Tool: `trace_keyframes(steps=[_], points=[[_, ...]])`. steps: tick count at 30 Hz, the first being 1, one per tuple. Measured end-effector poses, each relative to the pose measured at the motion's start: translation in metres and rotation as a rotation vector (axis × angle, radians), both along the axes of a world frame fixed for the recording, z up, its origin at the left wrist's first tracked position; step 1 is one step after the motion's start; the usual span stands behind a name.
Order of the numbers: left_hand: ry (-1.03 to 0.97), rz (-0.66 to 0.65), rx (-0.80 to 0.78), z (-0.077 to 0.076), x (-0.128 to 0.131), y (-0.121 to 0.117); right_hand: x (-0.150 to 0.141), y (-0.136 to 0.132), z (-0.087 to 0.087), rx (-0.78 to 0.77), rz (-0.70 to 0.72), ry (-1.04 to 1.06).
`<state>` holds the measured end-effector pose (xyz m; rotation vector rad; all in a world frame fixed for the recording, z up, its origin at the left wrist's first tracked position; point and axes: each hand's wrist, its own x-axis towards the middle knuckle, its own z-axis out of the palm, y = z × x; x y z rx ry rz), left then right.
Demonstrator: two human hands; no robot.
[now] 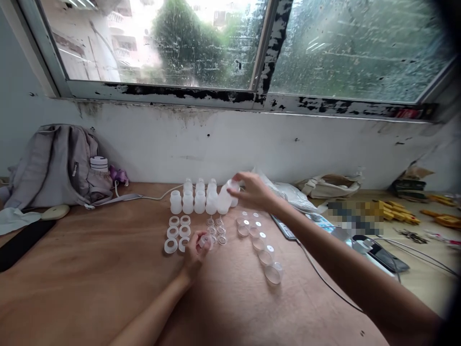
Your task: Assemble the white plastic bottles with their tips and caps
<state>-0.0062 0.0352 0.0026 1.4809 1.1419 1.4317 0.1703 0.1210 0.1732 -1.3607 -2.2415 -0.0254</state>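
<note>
My right hand (254,191) is closed round the upper part of a frosted plastic bottle (224,199), tilted at the right end of a row of similar bottles (188,202). My left hand (194,257) pinches a small clear plastic part (205,240) low over the table; its exact kind is hard to make out. Left of that hand lie white plastic rings (173,232) in two columns. Small clear round pieces with thin tips (222,230) lie just beyond its fingers. To the right, clear cups (265,257) and small white discs (270,248) run in a slanting line.
A wooden table (90,288) carries everything. A grey backpack (65,158) and a black flat object (21,242) are at left. Right of the bottles are a plastic bag (291,196), a power strip (376,262), cables, a phone (387,254) and yellow tools (396,211). A wall stands behind.
</note>
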Motion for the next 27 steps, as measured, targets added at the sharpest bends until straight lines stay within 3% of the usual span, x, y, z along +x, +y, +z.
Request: trace_keyframes(steps=[3, 6, 11, 15, 19, 22, 27], points=[[-0.099, 0.047, -0.04, 0.001, -0.001, 0.002, -0.003, -0.048, -0.038, -0.097, 0.125, 0.06], [-0.174, 0.039, -0.077, 0.002, -0.005, 0.006, -0.004, -0.077, -0.074, -0.142, 0.158, 0.091], [-0.226, 0.019, -0.104, 0.001, -0.009, 0.008, -0.006, -0.091, -0.106, -0.239, 0.191, 0.321], [-0.318, -0.042, -0.119, 0.005, -0.006, 0.002, -0.013, -0.097, -0.131, -0.437, 0.302, 0.547], [-0.337, -0.131, -0.108, 0.014, -0.002, -0.009, -0.025, -0.103, -0.16, -0.529, 0.279, 0.677], [-0.282, -0.195, -0.087, 0.019, 0.001, -0.017, -0.03, -0.107, -0.168, -0.513, 0.318, 0.625], [-0.197, -0.24, -0.088, 0.014, 0.004, -0.021, -0.026, -0.107, -0.163, -0.518, 0.327, 0.595]])
